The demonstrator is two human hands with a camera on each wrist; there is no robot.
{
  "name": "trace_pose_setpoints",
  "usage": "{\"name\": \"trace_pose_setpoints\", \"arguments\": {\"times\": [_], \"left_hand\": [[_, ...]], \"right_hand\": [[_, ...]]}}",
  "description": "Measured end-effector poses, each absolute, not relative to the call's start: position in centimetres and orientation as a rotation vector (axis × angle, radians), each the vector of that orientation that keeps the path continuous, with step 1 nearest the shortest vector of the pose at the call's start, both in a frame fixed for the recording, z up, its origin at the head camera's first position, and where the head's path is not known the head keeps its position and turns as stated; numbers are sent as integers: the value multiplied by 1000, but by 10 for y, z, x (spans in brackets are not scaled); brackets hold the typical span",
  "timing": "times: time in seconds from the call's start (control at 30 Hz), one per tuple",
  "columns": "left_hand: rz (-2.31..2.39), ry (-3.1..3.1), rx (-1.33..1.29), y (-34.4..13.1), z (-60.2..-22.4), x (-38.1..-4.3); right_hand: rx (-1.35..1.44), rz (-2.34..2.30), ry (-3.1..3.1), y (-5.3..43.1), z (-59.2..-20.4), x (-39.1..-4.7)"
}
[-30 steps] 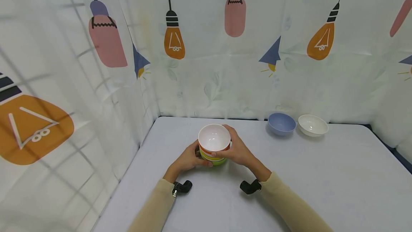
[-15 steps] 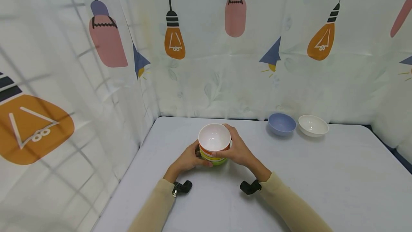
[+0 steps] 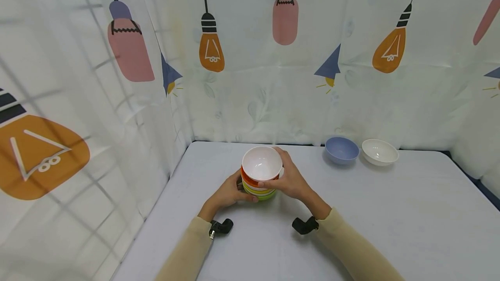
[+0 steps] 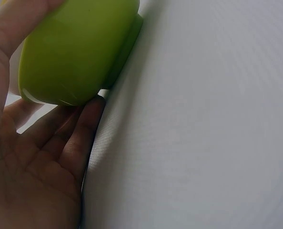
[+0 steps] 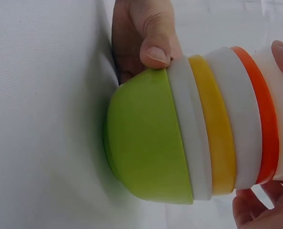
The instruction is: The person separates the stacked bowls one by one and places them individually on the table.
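Note:
A stack of nested bowls stands on the table, held between both hands in the head view. At the bottom is a green bowl [image 5: 144, 138], with white bands, a yellow bowl [image 5: 215, 129] and an orange bowl [image 5: 264, 124] above it. The top bowl [image 3: 261, 164] is white inside. My left hand [image 3: 228, 191] grips the green bowl low on its left side, its thumb [image 5: 156, 52] at the green rim. My right hand [image 3: 291, 181] holds the top bowl from the right, thumb in front; its farther fingers are partly hidden behind the bowl.
At the back right of the white table [image 3: 371, 220] sit a blue bowl [image 3: 341, 151] and a white bowl [image 3: 379, 151], side by side. Patterned curtains [image 3: 242, 99] hang close behind the table and along its left side.
My right hand and the top bowl have risen slightly and shifted a little right, so more orange shows below it. The left hand stays in place.

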State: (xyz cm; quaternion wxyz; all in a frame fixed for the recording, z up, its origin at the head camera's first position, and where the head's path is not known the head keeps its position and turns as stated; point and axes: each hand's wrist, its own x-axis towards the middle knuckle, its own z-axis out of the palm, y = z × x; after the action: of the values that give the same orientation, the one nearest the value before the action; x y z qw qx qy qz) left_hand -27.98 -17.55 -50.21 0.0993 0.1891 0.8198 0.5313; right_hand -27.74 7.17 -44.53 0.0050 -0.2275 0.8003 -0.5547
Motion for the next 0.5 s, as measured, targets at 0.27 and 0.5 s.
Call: {"name": "trace_pose_setpoints", "arguments": {"times": [0.27,0.5], "left_hand": [[1574,2426,554,-175,-501,-279],[1570,2429,555,-174,-500,-280]], "right_hand": [[-698,-1755,2496,77,-438,-278],[-746,-1810,2476,83,-433,-280]]}}
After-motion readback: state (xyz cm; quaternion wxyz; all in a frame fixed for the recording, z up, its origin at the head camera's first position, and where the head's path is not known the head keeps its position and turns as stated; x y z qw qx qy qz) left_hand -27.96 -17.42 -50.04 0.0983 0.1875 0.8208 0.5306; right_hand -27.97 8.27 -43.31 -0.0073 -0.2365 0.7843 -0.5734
